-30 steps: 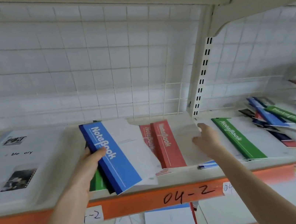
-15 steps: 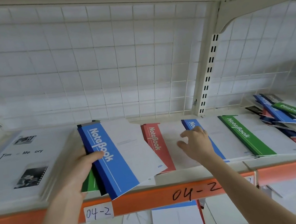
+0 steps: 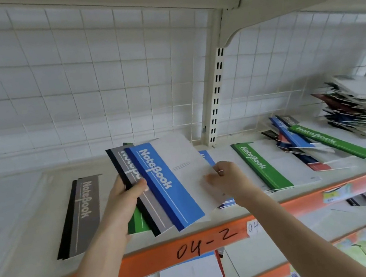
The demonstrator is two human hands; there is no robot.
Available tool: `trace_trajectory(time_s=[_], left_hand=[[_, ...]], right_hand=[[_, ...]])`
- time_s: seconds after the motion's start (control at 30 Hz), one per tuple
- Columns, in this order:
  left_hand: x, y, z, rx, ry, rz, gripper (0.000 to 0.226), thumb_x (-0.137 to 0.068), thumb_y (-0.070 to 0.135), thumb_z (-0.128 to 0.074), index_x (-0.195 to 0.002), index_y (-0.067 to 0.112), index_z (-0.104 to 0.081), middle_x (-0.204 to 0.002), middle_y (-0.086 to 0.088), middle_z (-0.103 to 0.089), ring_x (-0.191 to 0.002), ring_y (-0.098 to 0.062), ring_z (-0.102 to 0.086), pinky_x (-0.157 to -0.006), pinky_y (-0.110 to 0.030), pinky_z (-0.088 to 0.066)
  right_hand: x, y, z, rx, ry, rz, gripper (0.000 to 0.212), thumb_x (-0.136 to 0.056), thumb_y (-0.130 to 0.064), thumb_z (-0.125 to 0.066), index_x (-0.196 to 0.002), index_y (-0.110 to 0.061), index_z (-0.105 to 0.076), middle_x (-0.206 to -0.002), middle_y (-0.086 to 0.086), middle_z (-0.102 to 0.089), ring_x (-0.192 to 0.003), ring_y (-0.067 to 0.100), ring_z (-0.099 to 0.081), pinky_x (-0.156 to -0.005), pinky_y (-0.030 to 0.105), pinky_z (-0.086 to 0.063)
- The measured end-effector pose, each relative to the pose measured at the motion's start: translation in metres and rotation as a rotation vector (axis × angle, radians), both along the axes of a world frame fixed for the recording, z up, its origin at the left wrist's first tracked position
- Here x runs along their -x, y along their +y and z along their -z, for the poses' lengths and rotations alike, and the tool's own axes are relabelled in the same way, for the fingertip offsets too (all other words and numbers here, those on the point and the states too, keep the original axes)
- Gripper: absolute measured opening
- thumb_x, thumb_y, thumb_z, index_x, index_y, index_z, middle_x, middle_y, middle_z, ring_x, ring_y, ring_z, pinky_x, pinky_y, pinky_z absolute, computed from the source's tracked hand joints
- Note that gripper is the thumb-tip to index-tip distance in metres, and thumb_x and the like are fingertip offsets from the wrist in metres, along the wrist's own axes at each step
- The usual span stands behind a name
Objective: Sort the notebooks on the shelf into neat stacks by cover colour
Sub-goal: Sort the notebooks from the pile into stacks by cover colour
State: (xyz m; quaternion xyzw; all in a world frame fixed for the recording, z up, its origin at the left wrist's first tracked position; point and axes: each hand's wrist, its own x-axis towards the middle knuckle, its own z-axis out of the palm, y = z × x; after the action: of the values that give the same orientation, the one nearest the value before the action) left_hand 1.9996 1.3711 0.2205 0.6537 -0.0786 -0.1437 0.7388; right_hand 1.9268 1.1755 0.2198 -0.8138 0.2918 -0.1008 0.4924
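3 fanned paper notebooks [image 3: 152,215] (green, grey and blue spines) sit clasped in the left grip [image 3: 127,198] above the orange-edged cream shelf [image 3: 148,256], colours showing. The right grip [image 3: 229,179] pinches the blue-spined white notebook [image 3: 167,184], probably to pull it out.

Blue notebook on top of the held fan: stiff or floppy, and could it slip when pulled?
Probably thin and slightly bendy: the blue notebook looks slim, yet lies flat. Likely light, as the left hand holds the fan of three by one side. Smooth covers may slide; the right hand pinches its edge.
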Motion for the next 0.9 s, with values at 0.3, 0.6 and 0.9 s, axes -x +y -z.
trace_trajectory(time_s=[0.3, 0.6, 0.9], left_hand=[[0.002, -0.035, -0.001, -0.035, 0.042, 0.022, 0.033, -0.089, -0.005, -0.052, -0.112, 0.019, -0.051, -0.086, 0.008, -0.06, -0.075, -0.005, -0.055, -0.058, -0.022, -0.037], [0.003, -0.045, 0.004, -0.116, 0.069, 0.022, 0.04, -0.086, -0.006, -0.051, -0.121, 0.015, -0.051, -0.09, 0.0, -0.062, -0.077, -0.015, -0.057, -0.06, -0.026, -0.038], [0.009, -0.054, 0.0, -0.111, 0.048, 0.088, 0.046, -0.086, -0.004, -0.056, -0.121, 0.025, -0.052, -0.105, 0.0, -0.065, -0.095, -0.021, -0.061, -0.083, -0.037, -0.047]], right_hand=[[0.029, -0.106, 0.01, 0.282, 0.112, 0.295, 0.008, -0.086, -0.002, -0.049, -0.093, 0.0, -0.053, -0.085, 0.017, -0.059, -0.081, 0.031, -0.057, -0.064, 0.03, -0.042], [0.02, -0.09, 0.022, 0.651, 0.358, 0.109, 0.032, -0.09, -0.013, -0.049, -0.121, -0.005, -0.047, -0.114, 0.012, -0.057, -0.099, 0.027, -0.056, -0.073, 0.029, -0.042], [0.01, -0.069, 0.0, 0.212, 0.066, -0.038, 0.022, -0.097, -0.031, -0.044, -0.106, -0.013, -0.054, -0.095, 0.009, -0.061, -0.083, 0.02, -0.058, -0.071, 0.025, -0.042]])
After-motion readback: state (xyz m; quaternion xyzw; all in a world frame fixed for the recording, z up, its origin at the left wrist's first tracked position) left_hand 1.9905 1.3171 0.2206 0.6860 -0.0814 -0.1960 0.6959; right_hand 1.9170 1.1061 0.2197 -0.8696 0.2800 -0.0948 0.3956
